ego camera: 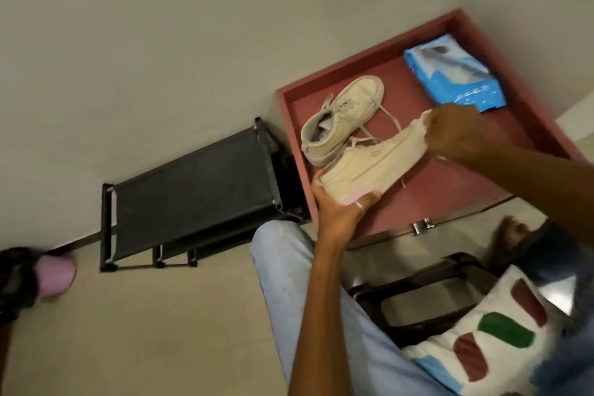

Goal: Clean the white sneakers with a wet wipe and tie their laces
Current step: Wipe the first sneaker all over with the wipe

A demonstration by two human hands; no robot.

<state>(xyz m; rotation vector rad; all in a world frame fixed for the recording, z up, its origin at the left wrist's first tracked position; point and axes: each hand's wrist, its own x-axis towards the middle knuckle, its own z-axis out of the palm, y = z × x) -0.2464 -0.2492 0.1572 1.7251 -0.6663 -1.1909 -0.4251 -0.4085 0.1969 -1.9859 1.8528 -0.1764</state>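
Note:
My left hand (342, 212) grips the heel end of a white sneaker (366, 164), held on its side above the reddish-pink table (450, 190). At the sneaker's toe, my right hand (456, 128) pinches a white wet wipe (422, 120). The second white sneaker (340, 116) lies on the table behind it, its laces loose and trailing. A blue pack of wet wipes (453, 74) lies at the table's far right.
A black shoe rack (193, 190) stands on the floor against the wall left of the table. A pink object (54, 276) lies at the far left. My jeans-clad legs, a dark stool frame (418, 286) and my foot (511, 231) are below the table.

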